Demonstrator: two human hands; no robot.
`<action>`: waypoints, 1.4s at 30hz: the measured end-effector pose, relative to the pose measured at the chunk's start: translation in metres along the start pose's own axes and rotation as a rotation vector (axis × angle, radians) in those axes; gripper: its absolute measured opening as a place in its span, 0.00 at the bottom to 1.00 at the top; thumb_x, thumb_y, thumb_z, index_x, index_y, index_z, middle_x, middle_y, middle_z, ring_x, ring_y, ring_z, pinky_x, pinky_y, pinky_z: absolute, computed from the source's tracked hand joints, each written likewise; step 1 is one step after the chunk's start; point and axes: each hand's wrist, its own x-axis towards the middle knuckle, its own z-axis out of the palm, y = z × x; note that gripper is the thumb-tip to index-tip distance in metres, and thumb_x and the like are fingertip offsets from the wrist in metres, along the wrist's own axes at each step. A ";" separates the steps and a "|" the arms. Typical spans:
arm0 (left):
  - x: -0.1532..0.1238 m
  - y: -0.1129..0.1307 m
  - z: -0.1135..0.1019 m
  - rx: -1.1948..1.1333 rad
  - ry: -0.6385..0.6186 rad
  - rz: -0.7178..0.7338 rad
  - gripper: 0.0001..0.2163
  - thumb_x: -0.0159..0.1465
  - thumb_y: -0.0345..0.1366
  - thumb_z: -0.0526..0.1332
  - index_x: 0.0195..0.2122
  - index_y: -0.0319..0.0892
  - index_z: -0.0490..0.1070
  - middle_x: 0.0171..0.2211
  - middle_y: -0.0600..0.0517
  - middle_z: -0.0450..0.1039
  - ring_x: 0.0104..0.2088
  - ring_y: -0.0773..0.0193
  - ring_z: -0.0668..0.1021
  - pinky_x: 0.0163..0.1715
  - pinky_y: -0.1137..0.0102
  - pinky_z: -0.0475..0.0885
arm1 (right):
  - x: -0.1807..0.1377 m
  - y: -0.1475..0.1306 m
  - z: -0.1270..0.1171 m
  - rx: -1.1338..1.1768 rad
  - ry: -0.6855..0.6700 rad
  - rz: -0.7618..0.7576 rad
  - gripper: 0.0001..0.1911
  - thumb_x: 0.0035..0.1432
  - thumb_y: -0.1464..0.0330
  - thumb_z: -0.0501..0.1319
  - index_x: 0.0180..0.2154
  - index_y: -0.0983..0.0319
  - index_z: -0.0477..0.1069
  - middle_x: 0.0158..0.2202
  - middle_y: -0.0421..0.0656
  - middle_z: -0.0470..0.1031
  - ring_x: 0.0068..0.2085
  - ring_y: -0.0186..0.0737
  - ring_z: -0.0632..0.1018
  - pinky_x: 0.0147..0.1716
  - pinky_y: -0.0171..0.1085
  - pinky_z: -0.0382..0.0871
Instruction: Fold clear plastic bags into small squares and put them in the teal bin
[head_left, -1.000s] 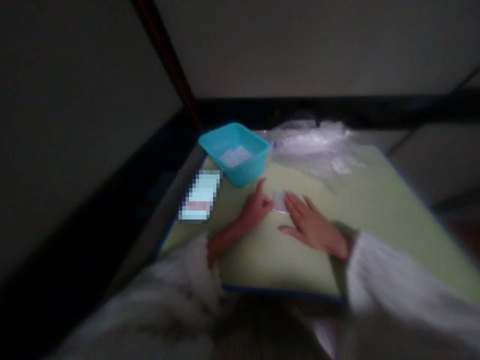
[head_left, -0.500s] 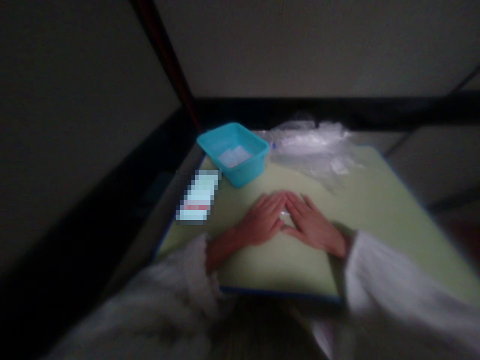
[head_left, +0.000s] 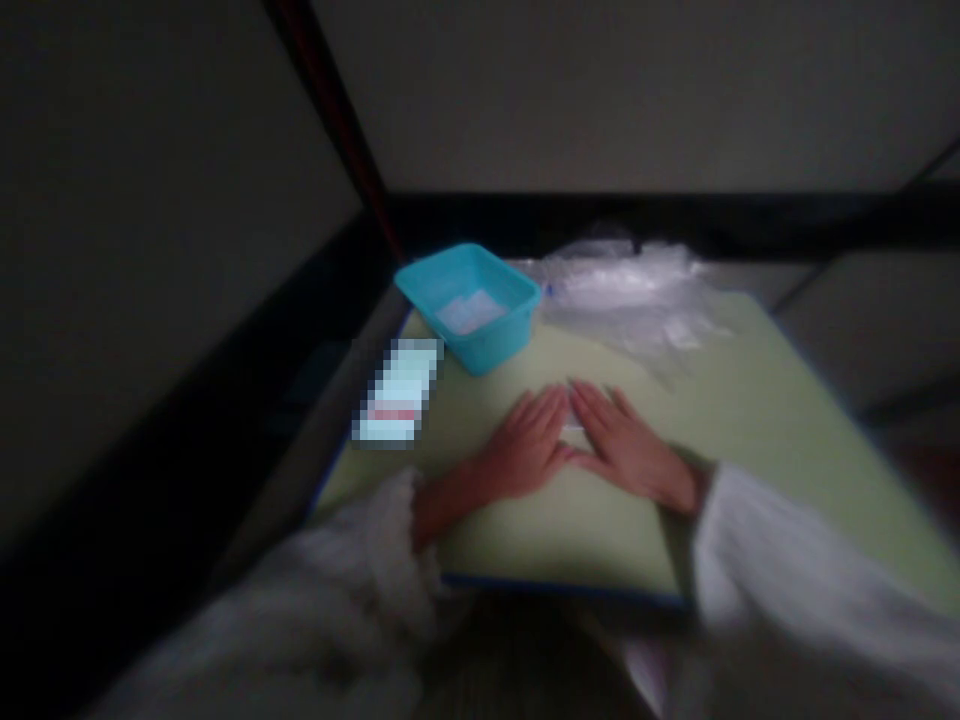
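My left hand (head_left: 525, 445) and my right hand (head_left: 626, 450) lie flat side by side on the pale green table (head_left: 750, 420), fingers stretched out, fingertips almost meeting. Between and under them a small clear flat piece (head_left: 574, 425) shows only as a sliver; the rest is hidden by the fingers. Both wrists come out of fluffy white sleeves.
A turquoise plastic tub (head_left: 469, 300) with something pale inside stands at the back left. A heap of clear plastic bags (head_left: 630, 290) lies behind the hands to the right. A pixelated flat object (head_left: 397, 390) rests at the table's left edge. The scene is dim and blurred.
One second ago my left hand was curled with a finger raised beside the clear piece. It has since flattened onto the piece next to my right hand. Both have barely moved in the last half second.
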 end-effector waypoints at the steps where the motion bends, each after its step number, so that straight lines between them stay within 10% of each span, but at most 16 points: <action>1: 0.000 0.001 0.000 -0.002 0.001 -0.001 0.27 0.69 0.44 0.42 0.63 0.29 0.48 0.65 0.37 0.45 0.66 0.54 0.48 0.64 0.56 0.43 | 0.000 0.000 0.000 0.002 0.004 -0.001 0.42 0.62 0.47 0.44 0.64 0.73 0.44 0.65 0.60 0.47 0.66 0.52 0.49 0.61 0.56 0.44; 14: -0.009 -0.036 -0.014 -0.009 0.006 -0.063 0.20 0.69 0.35 0.42 0.60 0.36 0.58 0.65 0.42 0.49 0.66 0.56 0.50 0.63 0.55 0.46 | 0.001 0.000 -0.003 0.019 -0.030 0.007 0.43 0.61 0.46 0.43 0.64 0.72 0.46 0.65 0.61 0.48 0.66 0.53 0.50 0.61 0.57 0.43; 42: -0.007 -0.033 -0.016 -0.022 -0.003 -0.072 0.19 0.69 0.35 0.42 0.58 0.38 0.61 0.64 0.44 0.52 0.65 0.56 0.54 0.61 0.56 0.52 | 0.001 0.003 -0.001 0.011 -0.030 -0.059 0.41 0.63 0.47 0.43 0.65 0.70 0.42 0.65 0.59 0.49 0.65 0.52 0.52 0.61 0.57 0.43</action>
